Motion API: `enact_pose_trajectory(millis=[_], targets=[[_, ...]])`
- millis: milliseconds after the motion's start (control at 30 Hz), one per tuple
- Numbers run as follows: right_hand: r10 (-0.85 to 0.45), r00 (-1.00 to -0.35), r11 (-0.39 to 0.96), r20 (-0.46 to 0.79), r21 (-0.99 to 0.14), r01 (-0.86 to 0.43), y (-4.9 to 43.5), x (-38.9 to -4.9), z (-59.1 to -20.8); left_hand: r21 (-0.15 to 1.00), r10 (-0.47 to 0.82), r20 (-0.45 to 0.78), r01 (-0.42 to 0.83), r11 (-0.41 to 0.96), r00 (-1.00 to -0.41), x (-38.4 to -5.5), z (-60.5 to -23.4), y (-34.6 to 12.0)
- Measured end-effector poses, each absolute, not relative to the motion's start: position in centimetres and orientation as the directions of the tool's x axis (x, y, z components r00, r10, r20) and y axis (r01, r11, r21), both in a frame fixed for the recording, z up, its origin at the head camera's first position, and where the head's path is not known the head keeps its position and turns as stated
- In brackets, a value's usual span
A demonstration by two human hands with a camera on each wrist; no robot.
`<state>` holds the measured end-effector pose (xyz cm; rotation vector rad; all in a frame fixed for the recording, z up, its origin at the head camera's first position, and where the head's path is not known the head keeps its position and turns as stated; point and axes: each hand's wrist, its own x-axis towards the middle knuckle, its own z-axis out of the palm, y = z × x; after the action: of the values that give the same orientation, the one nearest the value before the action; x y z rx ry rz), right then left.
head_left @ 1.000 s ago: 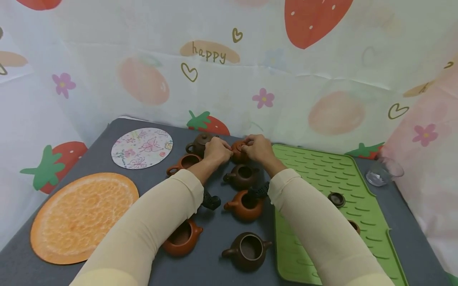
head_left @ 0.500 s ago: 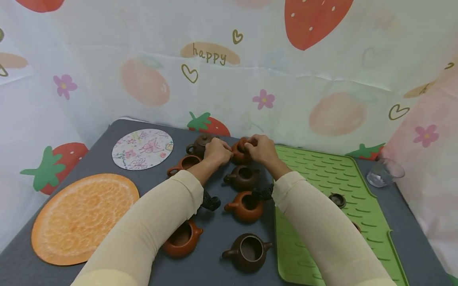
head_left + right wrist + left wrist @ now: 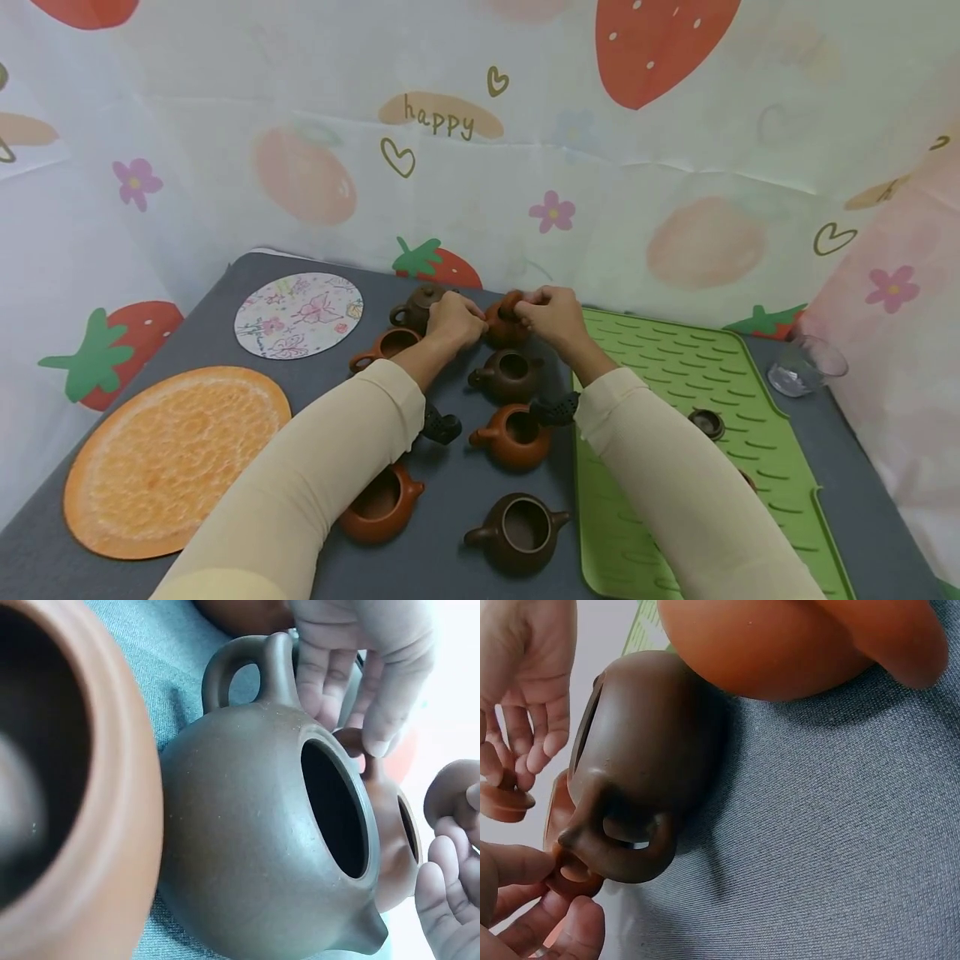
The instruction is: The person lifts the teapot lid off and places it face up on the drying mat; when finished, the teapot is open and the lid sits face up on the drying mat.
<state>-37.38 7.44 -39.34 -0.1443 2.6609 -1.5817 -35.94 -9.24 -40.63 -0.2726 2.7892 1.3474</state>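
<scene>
A small reddish-brown clay teapot (image 3: 504, 333) stands at the table's back edge. My left hand (image 3: 454, 322) pinches its looped handle (image 3: 574, 881), seen in the left wrist view. My right hand (image 3: 557, 321) pinches the matching lid (image 3: 512, 305) by its knob. In the right wrist view, this lid (image 3: 448, 792) is tilted and apart from the teapot's open mouth. A dark brown teapot (image 3: 240, 832) without a lid stands just in front, partly hiding the reddish one in both wrist views.
Other lidless teapots stand nearer, one orange-brown (image 3: 510, 450) and one dark (image 3: 517, 550). A lidded dark teapot (image 3: 412, 307) is left of my left hand. On the right lies a green mat (image 3: 660, 358) with a dark lid (image 3: 707, 423); beyond it stands a glass cup (image 3: 802, 367).
My right hand has lifted the lid off the reddish teapot and drawn it slightly right, tilting it. My left hand has stayed at the handle.
</scene>
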Motion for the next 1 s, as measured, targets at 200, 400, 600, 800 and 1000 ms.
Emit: enact_pose_trajectory(millis=[200,400,600,800,1000], targets=[[-0.089,-0.996,0.31,-0.028,-0.951,-0.001,7.61,-37.35,-39.5,0.776,-0.147,-0.104,-0.172,0.607,-0.984,-35.85,-40.61,-9.16],[-0.125,-0.99,0.151,-0.063,-0.988,0.044,7.6,-37.35,-39.16,0.777,-0.156,-0.107,-0.181,0.603,-0.982,-35.75,-40.59,-9.18],[-0.177,-0.98,0.078,-0.086,-0.994,0.073,7.81,-37.26,-39.14,0.782,-0.154,-0.116,-0.186,0.595,-0.981,-35.67,-40.58,-9.2],[-0.201,-0.977,0.033,-0.077,-0.997,0.072,7.83,-37.21,-39.12,0.779,-0.155,-0.115,-0.186,0.598,-0.981,-35.7,-40.56,-9.18],[-0.224,-0.974,0.001,-0.031,-1.0,0.032,8.12,-37.13,-38.94,0.783,-0.155,-0.115,-0.185,0.594,-0.981,-35.75,-40.53,-9.15]])
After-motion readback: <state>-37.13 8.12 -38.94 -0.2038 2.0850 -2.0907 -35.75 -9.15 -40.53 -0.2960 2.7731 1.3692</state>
